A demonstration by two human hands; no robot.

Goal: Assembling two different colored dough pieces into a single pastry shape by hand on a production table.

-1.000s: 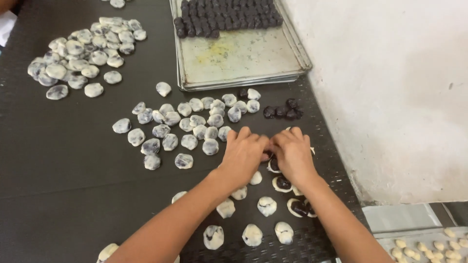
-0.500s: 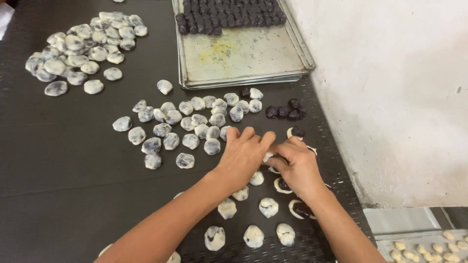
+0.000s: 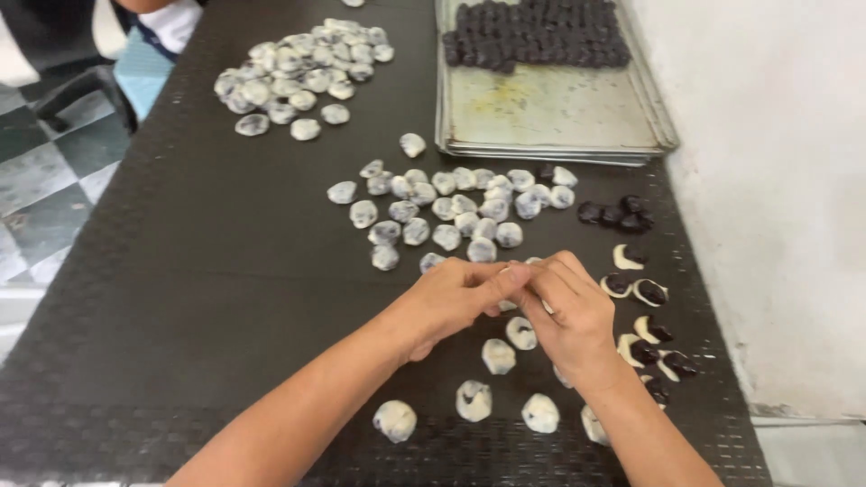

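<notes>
My left hand [image 3: 446, 302] and my right hand [image 3: 573, 316] meet fingertip to fingertip above the black mat [image 3: 207, 271]. Between them they pinch a small white dough piece [image 3: 511, 271], mostly hidden by the fingers. Just right of my right hand lie several open dough rounds with dark filling [image 3: 648, 292]. Closed dough balls [image 3: 474, 400] sit in a loose row in front of my wrists. A bigger cluster of closed balls [image 3: 451, 207] lies just beyond my hands.
A metal tray [image 3: 550, 113] at the back holds rows of dark filling balls [image 3: 541, 36]. A few loose dark balls [image 3: 613, 215] lie near it. Another heap of dough balls [image 3: 298, 68] sits far left. A white wall [image 3: 776, 180] borders the right; a person's sleeve [image 3: 171, 18] shows top left.
Both hands have drawn back from the open rounds toward me and come together, now pinching one dough piece between the fingertips.
</notes>
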